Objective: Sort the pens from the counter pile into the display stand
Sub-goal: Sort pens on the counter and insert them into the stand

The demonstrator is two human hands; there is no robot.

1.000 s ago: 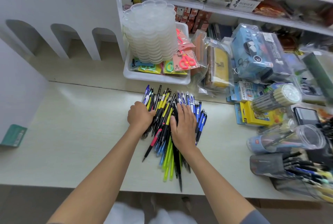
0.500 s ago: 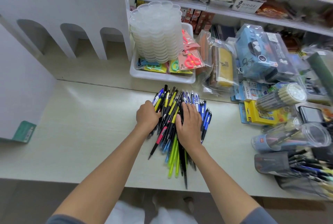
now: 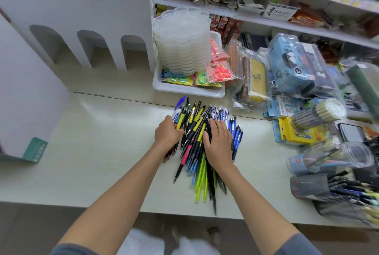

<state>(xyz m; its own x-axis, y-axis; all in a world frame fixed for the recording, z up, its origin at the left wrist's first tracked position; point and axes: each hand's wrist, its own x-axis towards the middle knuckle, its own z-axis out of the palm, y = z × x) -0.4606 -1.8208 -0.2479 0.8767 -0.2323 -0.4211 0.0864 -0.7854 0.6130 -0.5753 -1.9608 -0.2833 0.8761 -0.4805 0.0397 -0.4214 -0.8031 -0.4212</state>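
Pile of pens [image 3: 194, 123] on the tabletop [image 3: 102, 152], six o'clock of the white tray [image 3: 184, 90]. The left grip [image 3: 168, 134] curls round some at its edge; the right grip [image 3: 219, 144] lies flat on top. Light, slick barrels likely roll; gather mid-length.

"AIHAO" on blue box [image 3: 287, 108]; "A" on pens [image 3: 220, 114].

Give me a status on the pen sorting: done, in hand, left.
Done: nothing visible; no pens show in the white arched display stand. In hand: the left hand grips pens at the left edge of the mixed-colour pen pile; the right hand lies flat on it. Left: the whole pile lies on the pale counter.
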